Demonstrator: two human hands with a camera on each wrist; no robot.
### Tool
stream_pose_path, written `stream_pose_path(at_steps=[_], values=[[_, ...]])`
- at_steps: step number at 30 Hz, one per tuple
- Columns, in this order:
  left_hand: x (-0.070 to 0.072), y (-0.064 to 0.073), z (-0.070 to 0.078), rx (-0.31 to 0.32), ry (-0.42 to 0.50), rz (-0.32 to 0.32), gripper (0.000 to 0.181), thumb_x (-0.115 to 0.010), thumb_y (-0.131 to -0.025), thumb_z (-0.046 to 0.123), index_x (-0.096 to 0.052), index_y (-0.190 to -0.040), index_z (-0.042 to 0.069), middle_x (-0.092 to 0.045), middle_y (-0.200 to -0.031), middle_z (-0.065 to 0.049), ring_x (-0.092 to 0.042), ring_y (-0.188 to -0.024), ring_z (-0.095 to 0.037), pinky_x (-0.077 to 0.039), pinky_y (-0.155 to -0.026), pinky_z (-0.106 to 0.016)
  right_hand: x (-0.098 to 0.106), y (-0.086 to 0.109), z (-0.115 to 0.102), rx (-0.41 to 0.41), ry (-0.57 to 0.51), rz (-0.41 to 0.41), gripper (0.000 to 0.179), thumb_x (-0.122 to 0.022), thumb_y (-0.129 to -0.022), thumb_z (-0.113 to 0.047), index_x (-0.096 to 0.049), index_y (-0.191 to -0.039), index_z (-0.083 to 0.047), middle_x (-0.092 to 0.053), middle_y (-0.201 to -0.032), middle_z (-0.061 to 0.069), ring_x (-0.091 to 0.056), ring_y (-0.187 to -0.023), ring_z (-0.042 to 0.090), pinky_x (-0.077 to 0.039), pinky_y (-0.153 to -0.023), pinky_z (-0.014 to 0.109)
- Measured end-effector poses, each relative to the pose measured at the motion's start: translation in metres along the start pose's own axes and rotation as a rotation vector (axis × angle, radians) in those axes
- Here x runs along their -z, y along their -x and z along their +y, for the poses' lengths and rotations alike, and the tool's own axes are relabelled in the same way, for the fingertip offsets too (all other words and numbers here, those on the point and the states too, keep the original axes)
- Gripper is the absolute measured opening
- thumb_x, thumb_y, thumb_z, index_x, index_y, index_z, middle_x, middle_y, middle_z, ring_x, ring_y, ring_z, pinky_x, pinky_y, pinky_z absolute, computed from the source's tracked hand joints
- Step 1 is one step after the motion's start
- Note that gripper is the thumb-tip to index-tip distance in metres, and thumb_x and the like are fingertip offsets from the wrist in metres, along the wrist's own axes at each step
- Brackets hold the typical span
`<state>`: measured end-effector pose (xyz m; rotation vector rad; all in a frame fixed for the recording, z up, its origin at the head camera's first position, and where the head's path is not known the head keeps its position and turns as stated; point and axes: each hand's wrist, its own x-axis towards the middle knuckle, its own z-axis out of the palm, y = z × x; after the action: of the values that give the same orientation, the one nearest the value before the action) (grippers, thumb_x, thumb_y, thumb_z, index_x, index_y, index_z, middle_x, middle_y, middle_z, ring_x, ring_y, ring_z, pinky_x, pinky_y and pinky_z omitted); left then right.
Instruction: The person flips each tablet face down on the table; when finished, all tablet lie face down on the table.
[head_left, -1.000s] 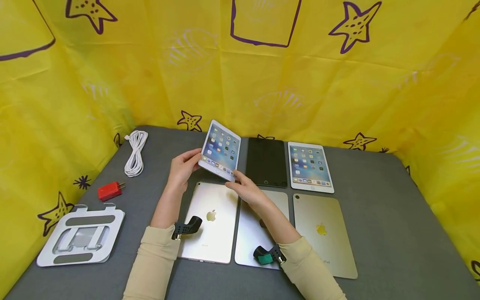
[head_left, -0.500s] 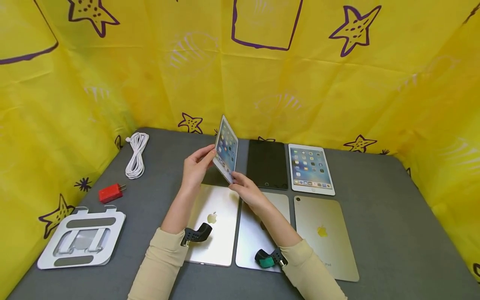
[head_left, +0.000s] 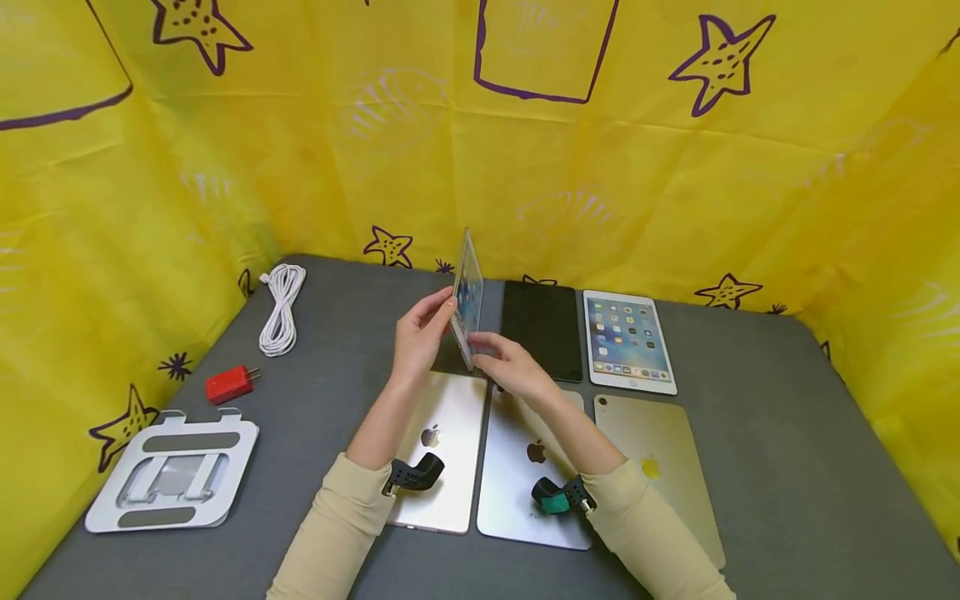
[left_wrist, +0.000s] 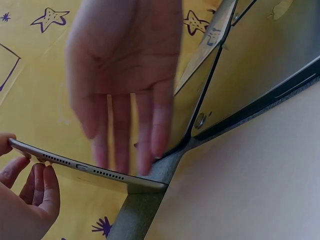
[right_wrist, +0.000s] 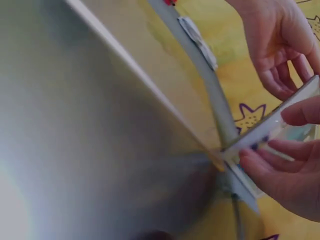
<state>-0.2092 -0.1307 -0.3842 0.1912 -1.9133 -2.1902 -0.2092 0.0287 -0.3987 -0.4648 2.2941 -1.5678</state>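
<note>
Held over the table, a small white tablet [head_left: 470, 292] stands nearly edge-on to the head view, its lit screen facing right. My left hand [head_left: 417, 342] pinches its left edge between thumb and fingers. The right hand [head_left: 519, 372] is at its lower corner; in the left wrist view that hand [left_wrist: 125, 55] has its fingers extended, tips at the screen side of the bottom edge. Speaker holes and a port show along this edge. Below the hands lie a pale gold tablet [head_left: 438, 462] and a silver tablet [head_left: 513, 467], both back up.
A dark-screened tablet [head_left: 542, 333] and a lit white tablet [head_left: 632, 343] lie at the back right, with a gold tablet [head_left: 663, 450] in front. To the left are a white cable [head_left: 282, 308], a red charger [head_left: 230, 384] and a folded stand [head_left: 171, 471]. Yellow curtains [head_left: 525, 150] surround the table.
The tablet has turned from facing the head camera to nearly edge-on and shifted right. My left hand has swung right with it; the right hand has moved slightly right, staying at the lower corner.
</note>
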Motion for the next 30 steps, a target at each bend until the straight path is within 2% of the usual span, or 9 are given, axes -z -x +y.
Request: stream_pose_path(at_steps=[2, 5, 8, 12, 18, 24, 30], values=[[-0.003, 0.001, -0.001, -0.002, -0.004, -0.005, 0.034, -0.066, -0.095, 0.022, -0.066, -0.126, 0.008, -0.066, -0.12, -0.01, -0.061, -0.096, -0.011, -0.05, -0.092, -0.036, 0.006, -0.002, -0.006, 0.039, 0.008, 0.032, 0.043, -0.052, -0.099, -0.015, -0.05, -0.14, -0.004, -0.055, -0.137, 0.015, -0.059, -0.115, 0.032, -0.049, -0.096, 0.043], [-0.007, 0.004, -0.002, -0.004, -0.016, -0.015, 0.035, -0.065, -0.095, 0.024, -0.065, -0.127, 0.009, -0.065, -0.122, -0.008, -0.06, -0.1, -0.013, -0.051, -0.091, -0.032, 0.014, -0.009, -0.013, 0.106, 0.011, 0.128, 0.039, -0.05, -0.101, -0.02, -0.054, -0.137, -0.006, -0.06, -0.131, 0.014, -0.063, -0.11, 0.031, -0.051, -0.091, 0.04], [-0.01, 0.007, -0.003, -0.009, -0.013, -0.029, 0.036, -0.064, -0.096, 0.025, -0.065, -0.128, 0.009, -0.064, -0.125, -0.007, -0.06, -0.105, -0.015, -0.05, -0.093, -0.034, 0.021, -0.017, -0.018, 0.164, 0.047, 0.244, 0.035, -0.053, -0.101, -0.024, -0.06, -0.133, -0.011, -0.063, -0.125, 0.009, -0.064, -0.105, 0.024, -0.053, -0.087, 0.038], [-0.014, 0.008, -0.005, -0.01, 0.0, -0.041, 0.036, -0.064, -0.096, 0.024, -0.064, -0.127, 0.007, -0.064, -0.125, -0.008, -0.06, -0.108, -0.017, -0.049, -0.094, -0.037, 0.025, -0.027, -0.023, 0.225, 0.089, 0.331, 0.032, -0.058, -0.099, -0.027, -0.063, -0.129, -0.016, -0.061, -0.126, 0.003, -0.063, -0.102, 0.02, -0.053, -0.08, 0.038], [-0.018, 0.009, -0.008, -0.002, -0.021, -0.044, 0.037, -0.063, -0.096, 0.025, -0.063, -0.126, 0.003, -0.064, -0.123, -0.012, -0.059, -0.109, -0.02, -0.05, -0.089, -0.033, 0.027, -0.036, -0.03, 0.218, 0.096, 0.345, 0.032, -0.059, -0.098, -0.032, -0.064, -0.128, -0.022, -0.056, -0.132, -0.001, -0.062, -0.106, 0.018, -0.053, -0.081, 0.038], [-0.021, 0.011, -0.008, 0.008, -0.03, -0.074, 0.039, -0.062, -0.097, 0.026, -0.061, -0.127, 0.002, -0.062, -0.125, -0.014, -0.058, -0.112, -0.024, -0.049, -0.093, -0.039, 0.027, -0.039, -0.03, 0.199, 0.098, 0.326, 0.031, -0.061, -0.097, -0.035, -0.067, -0.125, -0.025, -0.055, -0.135, -0.001, -0.061, -0.11, 0.022, -0.053, -0.085, 0.041], [-0.015, 0.007, -0.01, 0.08, -0.026, -0.104, 0.038, -0.057, -0.099, 0.025, -0.058, -0.129, 0.0, -0.059, -0.127, -0.018, -0.056, -0.111, -0.033, -0.048, -0.096, -0.043, 0.027, -0.039, -0.031, 0.175, 0.049, 0.298, 0.032, -0.064, -0.095, -0.036, -0.066, -0.126, -0.027, -0.058, -0.132, -0.003, -0.064, -0.105, 0.017, -0.053, -0.084, 0.039]])
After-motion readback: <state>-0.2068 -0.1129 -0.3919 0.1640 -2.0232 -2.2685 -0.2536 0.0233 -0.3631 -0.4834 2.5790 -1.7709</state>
